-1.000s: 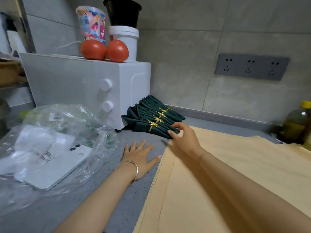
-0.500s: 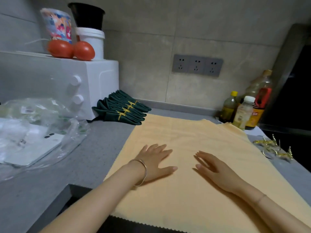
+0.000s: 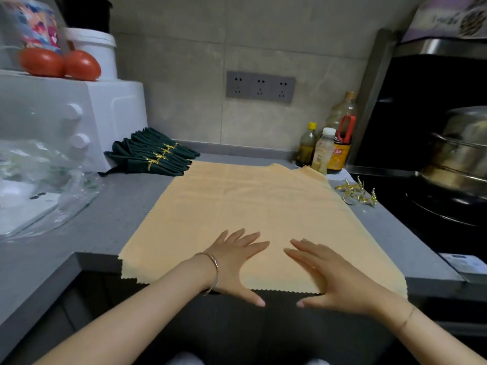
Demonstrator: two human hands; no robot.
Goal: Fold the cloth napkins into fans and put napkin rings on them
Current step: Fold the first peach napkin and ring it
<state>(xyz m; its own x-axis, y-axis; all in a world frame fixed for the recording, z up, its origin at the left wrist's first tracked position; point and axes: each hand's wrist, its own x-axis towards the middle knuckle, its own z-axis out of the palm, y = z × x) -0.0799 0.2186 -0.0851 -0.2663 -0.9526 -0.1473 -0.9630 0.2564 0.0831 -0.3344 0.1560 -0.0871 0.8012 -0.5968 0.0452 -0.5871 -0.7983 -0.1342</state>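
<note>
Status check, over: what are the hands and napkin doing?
Left hand and right hand open, flat on the yellow napkin, near edge. Spread out, not yet folded. Nothing else on it; gold rings beside its right edge.

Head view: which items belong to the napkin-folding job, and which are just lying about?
Job: pale-orange cloth napkin spread flat, under left hand and right hand; dark-green folded napkin fans with gold rings; loose gold napkin rings on the grey counter.
Lying about: white countertop oven, two red tomatoes, clear plastic bag, condiment bottles, steel pot.
</note>
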